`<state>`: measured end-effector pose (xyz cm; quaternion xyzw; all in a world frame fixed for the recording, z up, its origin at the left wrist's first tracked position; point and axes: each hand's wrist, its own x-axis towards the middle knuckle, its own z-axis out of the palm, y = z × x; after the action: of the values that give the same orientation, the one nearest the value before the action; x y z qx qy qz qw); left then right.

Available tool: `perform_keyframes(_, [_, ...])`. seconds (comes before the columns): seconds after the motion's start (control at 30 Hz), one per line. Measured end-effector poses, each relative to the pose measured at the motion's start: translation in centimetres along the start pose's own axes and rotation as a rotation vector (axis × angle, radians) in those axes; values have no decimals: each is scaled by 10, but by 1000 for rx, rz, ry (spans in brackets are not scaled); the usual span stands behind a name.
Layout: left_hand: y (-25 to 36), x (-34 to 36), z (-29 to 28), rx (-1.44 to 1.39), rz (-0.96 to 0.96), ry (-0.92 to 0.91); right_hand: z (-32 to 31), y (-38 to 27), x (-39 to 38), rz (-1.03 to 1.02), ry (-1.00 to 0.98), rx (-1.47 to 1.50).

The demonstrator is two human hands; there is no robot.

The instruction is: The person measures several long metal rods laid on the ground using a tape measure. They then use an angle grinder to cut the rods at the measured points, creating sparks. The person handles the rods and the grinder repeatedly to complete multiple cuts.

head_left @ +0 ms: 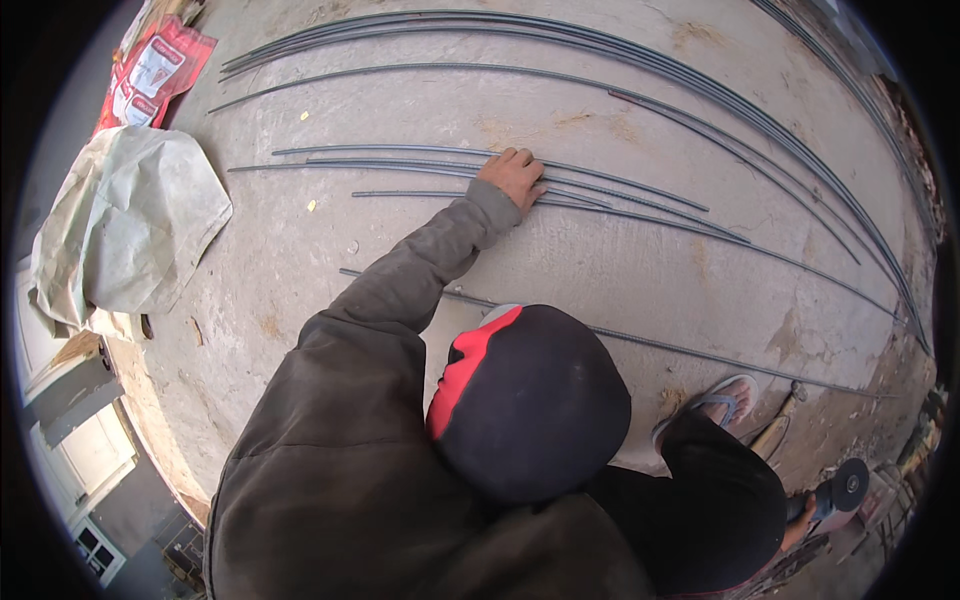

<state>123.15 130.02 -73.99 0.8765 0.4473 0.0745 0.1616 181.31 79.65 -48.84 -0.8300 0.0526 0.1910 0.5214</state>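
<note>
My left hand (pixel 515 178) reaches forward over a bundle of thin ribbed steel rods (pixel 400 163), its fingers curled down around some of them. The fingertips' exact hold is partly hidden. These rods lie roughly side by side on the concrete, with uneven ends. At the lower right, my right hand (pixel 800 525) grips an angle grinder (pixel 832 500) with a round dark disc facing up. Most of that hand is behind my dark trouser leg. Nearer me, a single rod (pixel 680 348) runs across behind my bent knee (pixel 540 400).
Longer steel rods (pixel 480 66) curve across the far side of the concrete floor (pixel 300 230). At left lie a crumpled pale sack (pixel 140 215) and a red printed bag (pixel 160 65). My sandaled foot (pixel 725 400) stands beside a wooden-handled tool (pixel 775 430).
</note>
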Motion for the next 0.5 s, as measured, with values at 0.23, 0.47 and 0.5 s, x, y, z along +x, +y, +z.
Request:
perform_keyframes(0.23, [-58, -55, -20, 72, 7, 48, 15, 20, -84, -48, 149, 94])
perform_keyframes(0.47, [-57, -62, -24, 241, -250, 12, 104, 11, -58, -17, 134, 11])
perform_keyframes(0.5, [-62, -67, -25, 252, -254, -33, 125, 11, -54, -29, 82, 9])
